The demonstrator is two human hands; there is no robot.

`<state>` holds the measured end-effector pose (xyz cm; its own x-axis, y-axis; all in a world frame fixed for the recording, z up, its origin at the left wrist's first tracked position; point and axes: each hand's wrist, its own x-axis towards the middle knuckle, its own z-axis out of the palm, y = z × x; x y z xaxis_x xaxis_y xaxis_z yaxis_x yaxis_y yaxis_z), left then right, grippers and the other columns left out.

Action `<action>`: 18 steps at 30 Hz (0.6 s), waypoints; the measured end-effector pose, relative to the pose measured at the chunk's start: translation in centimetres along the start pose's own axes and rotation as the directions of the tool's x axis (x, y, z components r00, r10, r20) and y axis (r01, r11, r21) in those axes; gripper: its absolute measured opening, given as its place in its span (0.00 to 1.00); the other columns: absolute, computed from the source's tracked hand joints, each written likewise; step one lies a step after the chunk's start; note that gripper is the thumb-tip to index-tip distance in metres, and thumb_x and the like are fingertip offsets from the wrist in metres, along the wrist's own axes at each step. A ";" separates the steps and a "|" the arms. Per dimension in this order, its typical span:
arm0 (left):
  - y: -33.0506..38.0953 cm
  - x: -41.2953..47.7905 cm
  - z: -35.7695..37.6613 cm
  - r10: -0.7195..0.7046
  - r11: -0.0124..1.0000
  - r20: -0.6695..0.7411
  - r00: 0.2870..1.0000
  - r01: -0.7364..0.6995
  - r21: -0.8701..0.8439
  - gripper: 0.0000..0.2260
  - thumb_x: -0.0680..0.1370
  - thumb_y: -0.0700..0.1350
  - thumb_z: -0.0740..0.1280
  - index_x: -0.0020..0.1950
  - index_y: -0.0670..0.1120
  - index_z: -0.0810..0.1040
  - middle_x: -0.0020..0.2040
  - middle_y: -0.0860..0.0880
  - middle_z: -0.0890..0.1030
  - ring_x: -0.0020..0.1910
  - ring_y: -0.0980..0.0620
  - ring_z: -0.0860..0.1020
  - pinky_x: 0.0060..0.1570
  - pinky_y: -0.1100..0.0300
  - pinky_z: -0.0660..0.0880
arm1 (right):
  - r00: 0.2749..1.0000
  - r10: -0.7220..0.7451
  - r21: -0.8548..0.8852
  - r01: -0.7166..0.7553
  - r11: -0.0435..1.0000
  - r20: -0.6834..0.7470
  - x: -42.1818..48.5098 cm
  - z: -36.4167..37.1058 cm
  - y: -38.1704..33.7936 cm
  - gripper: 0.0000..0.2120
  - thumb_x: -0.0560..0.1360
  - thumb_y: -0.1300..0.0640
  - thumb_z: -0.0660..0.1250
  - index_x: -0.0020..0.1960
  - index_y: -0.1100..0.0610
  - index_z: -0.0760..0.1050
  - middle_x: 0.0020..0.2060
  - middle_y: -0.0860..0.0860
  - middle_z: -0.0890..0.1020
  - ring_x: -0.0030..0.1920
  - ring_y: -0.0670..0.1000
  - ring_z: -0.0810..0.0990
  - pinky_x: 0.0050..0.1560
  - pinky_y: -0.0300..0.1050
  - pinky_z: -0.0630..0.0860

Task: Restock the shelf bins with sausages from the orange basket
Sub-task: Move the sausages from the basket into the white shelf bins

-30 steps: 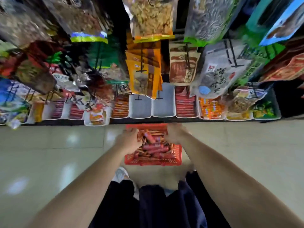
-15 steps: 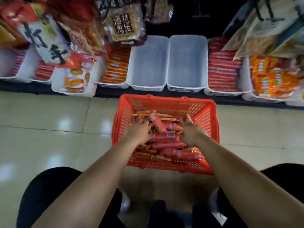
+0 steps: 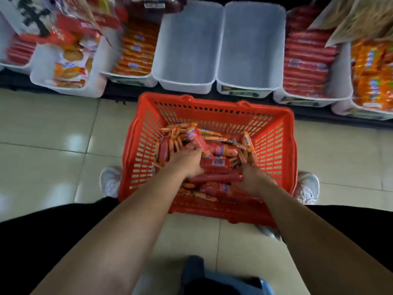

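The left hand (image 3: 187, 160) and right hand (image 3: 253, 177) are sunk in the orange basket (image 3: 212, 105), fingers curled round red sausages (image 3: 214, 165) in the pile. The basket sits on the floor (image 3: 53, 135), just before two white shelf bins (image 3: 187, 43).

place: shop aisle | evidence: shelf bins (image 3: 249, 47) of packaged sausages (image 3: 306, 60) — hanging snack bags (image 3: 70, 20) — tiled floor (image 3: 46, 128)

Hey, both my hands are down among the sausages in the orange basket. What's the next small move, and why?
Probably close your left hand and right hand on the large red sausages lying between them and lift the bunch clear of the orange basket. Two white bins right behind it stand empty, while neighbouring bins are stocked.
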<state>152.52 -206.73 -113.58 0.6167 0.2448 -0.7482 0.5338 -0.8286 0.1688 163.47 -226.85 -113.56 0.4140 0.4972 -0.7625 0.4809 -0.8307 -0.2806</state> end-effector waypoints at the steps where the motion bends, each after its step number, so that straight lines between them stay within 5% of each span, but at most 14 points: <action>1: -0.2 0.9 0.7 0.013 1.000 0.008 1.000 -0.013 -0.012 0.37 0.76 0.59 0.70 0.80 0.49 0.58 0.80 0.46 0.59 0.77 0.41 0.60 0.69 0.41 0.68 | 0.998 -0.028 -0.022 0.030 0.999 0.055 0.1 0.4 0.5 0.33 0.70 0.36 0.70 0.71 0.48 0.70 0.67 0.55 0.77 0.62 0.58 0.78 0.59 0.48 0.75; 4: -0.7 1.8 2.8 0.029 0.998 -0.023 0.999 -0.031 -0.058 0.36 0.74 0.63 0.71 0.77 0.52 0.62 0.73 0.46 0.69 0.73 0.41 0.66 0.64 0.42 0.72 | 0.983 -0.093 0.032 0.089 0.995 0.157 -0.1 1.3 0.5 0.29 0.71 0.37 0.71 0.69 0.46 0.73 0.58 0.48 0.80 0.55 0.50 0.78 0.53 0.42 0.71; 12: -3.3 1.7 2.8 0.100 0.993 -0.092 0.991 -0.106 -0.054 0.27 0.77 0.57 0.70 0.72 0.49 0.67 0.67 0.48 0.74 0.64 0.44 0.74 0.60 0.47 0.74 | 0.967 -0.145 -0.159 0.180 0.971 0.207 0.4 1.9 -0.2 0.35 0.69 0.48 0.74 0.74 0.45 0.67 0.73 0.52 0.67 0.71 0.57 0.69 0.69 0.50 0.69; 15: -2.8 0.1 1.2 0.081 0.985 -0.094 0.992 -0.094 -0.143 0.27 0.78 0.59 0.68 0.72 0.47 0.68 0.68 0.46 0.73 0.62 0.43 0.76 0.59 0.48 0.74 | 0.963 -0.146 -0.167 0.187 0.968 0.228 -0.4 -0.7 -0.6 0.42 0.67 0.50 0.78 0.76 0.44 0.62 0.71 0.51 0.69 0.69 0.56 0.71 0.66 0.45 0.69; 18: -3.1 -1.9 -1.1 0.035 0.989 -0.139 0.990 -0.055 -0.136 0.27 0.77 0.61 0.68 0.69 0.46 0.69 0.66 0.45 0.75 0.60 0.42 0.77 0.59 0.48 0.74 | 0.976 -0.102 -0.100 0.124 0.987 0.193 -1.1 -3.4 -1.7 0.33 0.71 0.48 0.75 0.72 0.51 0.67 0.64 0.51 0.75 0.61 0.51 0.75 0.57 0.41 0.70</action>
<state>150.36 -204.08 -111.99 0.7095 0.2828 -0.6454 0.5731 -0.7646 0.2950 164.82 -225.13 -110.24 0.2051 0.5218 -0.8281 0.6034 -0.7336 -0.3128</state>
